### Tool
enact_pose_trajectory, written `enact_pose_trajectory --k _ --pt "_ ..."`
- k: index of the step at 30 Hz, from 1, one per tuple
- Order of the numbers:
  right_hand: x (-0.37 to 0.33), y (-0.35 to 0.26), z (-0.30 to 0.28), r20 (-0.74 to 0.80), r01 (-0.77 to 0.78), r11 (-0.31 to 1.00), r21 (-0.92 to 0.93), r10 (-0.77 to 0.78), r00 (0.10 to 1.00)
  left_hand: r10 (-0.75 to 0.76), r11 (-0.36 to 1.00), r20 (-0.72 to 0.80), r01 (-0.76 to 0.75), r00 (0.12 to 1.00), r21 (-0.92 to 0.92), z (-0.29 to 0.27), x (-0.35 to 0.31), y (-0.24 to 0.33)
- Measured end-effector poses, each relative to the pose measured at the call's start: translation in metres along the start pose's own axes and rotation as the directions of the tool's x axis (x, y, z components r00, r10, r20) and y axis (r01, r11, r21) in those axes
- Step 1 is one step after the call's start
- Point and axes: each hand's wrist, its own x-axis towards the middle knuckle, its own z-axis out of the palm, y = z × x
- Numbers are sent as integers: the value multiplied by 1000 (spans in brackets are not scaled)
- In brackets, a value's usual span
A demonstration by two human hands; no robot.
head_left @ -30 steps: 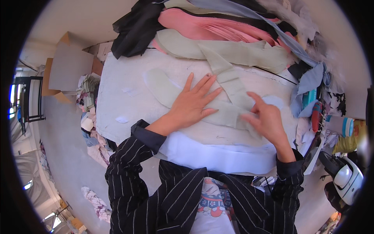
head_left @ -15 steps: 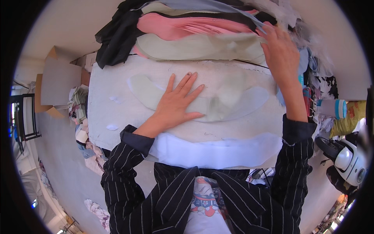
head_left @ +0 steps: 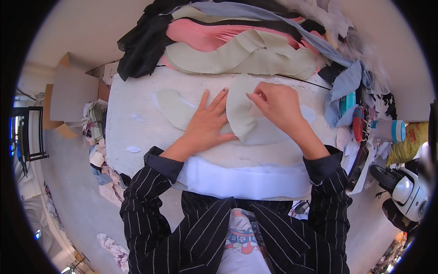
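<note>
My left hand [head_left: 205, 121] lies flat with fingers spread, pressing on a pale green curved fabric piece [head_left: 171, 106]. The piece's right part [head_left: 239, 107] is lifted and folded up beside my left fingertips. My right hand [head_left: 278, 102] is closed, thumb and fingers pinched at the edge of that raised part. Beneath it lies a curved white piece [head_left: 292, 127], its right end showing past the green cloth. Closest to me, a stack of white curved pieces [head_left: 242, 178] rests along the table's front edge.
Behind my hands lie rumpled pale green pieces [head_left: 205, 59], a pink fabric stack [head_left: 196, 34] and black cloth [head_left: 141, 50]. A blue-grey strip [head_left: 344, 89] hangs at the table's right. Scraps [head_left: 93, 118] and a cardboard box [head_left: 68, 100] stand left; a white scooter [head_left: 408, 187] is right.
My right hand has come from the far right toward the middle and now pinches the pale green piece. The green pieces at the back have become rumpled. My left hand stays nearly in place.
</note>
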Motion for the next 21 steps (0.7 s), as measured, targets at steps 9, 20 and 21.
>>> enact_pose_trajectory --k 9,20,21 --pt "29 -4 41 160 69 960 -272 -25 987 -7 996 84 0 996 90 -1 0 -2" --pt "-90 50 -41 -39 -256 950 182 267 963 0 999 -43 2 999 51 2 -3 0" --pt "-97 56 -44 -32 -265 958 107 270 962 0 999 -32 2 999 45 1 -3 1"
